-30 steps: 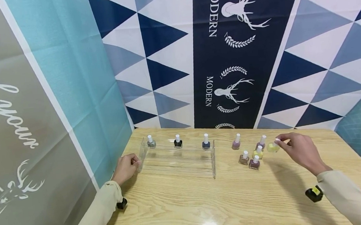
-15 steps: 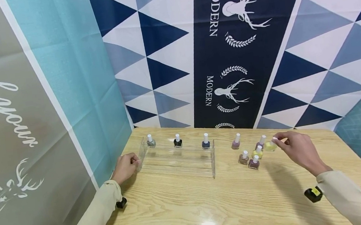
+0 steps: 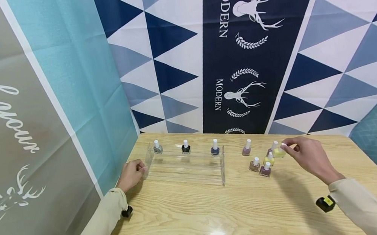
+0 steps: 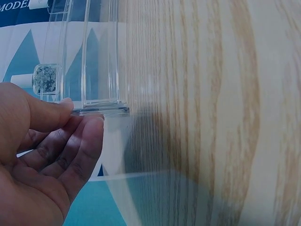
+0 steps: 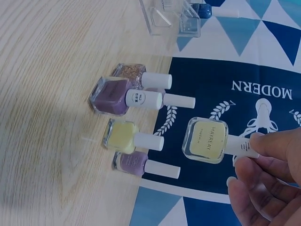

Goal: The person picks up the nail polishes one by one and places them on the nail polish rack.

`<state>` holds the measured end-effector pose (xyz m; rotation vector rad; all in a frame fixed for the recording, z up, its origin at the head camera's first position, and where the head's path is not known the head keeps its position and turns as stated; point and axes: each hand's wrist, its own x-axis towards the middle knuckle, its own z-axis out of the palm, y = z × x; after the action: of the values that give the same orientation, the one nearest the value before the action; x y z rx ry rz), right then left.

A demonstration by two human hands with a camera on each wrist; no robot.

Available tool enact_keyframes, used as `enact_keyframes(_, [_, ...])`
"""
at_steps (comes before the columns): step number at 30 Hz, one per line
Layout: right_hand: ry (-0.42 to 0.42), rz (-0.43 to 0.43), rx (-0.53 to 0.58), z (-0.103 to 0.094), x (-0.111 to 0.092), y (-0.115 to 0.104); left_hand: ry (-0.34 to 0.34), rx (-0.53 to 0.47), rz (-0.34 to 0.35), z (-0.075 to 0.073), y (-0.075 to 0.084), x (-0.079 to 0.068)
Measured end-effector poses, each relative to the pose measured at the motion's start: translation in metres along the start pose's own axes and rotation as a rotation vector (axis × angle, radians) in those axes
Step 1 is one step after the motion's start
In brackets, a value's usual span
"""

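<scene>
My right hand point(image 3: 309, 155) pinches the white cap of a pale yellow nail polish bottle point(image 5: 205, 140) between thumb and fingers. In the right wrist view the bottle hangs apart from the others, glass body toward the table. My left hand point(image 3: 132, 176) grips the left end panel of a clear acrylic rack point(image 4: 101, 109), thumb on one side and fingers on the other. Along the rack's back tier stand a glittery grey bottle point(image 3: 157, 148), a black bottle point(image 3: 186, 148) and a dark blue bottle point(image 3: 215, 149).
Several polish bottles stand right of the rack: a mauve one point(image 3: 246, 149), a glittery brown one point(image 3: 254, 166), a purple one point(image 3: 265, 170) and another yellow one point(image 5: 123, 135). One more mauve bottle point(image 5: 134, 163) is beside that yellow one. Patterned cloth point(image 3: 176, 58) hangs behind the wooden table point(image 3: 184, 216).
My right hand has moved slightly left with the yellow nail polish bottle, closer to the group of bottles. The left hand stays on the rack's end panel.
</scene>
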<state>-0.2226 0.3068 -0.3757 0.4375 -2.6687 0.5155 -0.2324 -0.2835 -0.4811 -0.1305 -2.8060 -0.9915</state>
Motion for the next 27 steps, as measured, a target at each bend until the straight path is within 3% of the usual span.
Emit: enact_keyframes(27, [-0.007, -0.057, 0.03, 0.007, 0.006, -0.026, 0.004, 0.009, -0.013, 0.0, 0.002, -0.001])
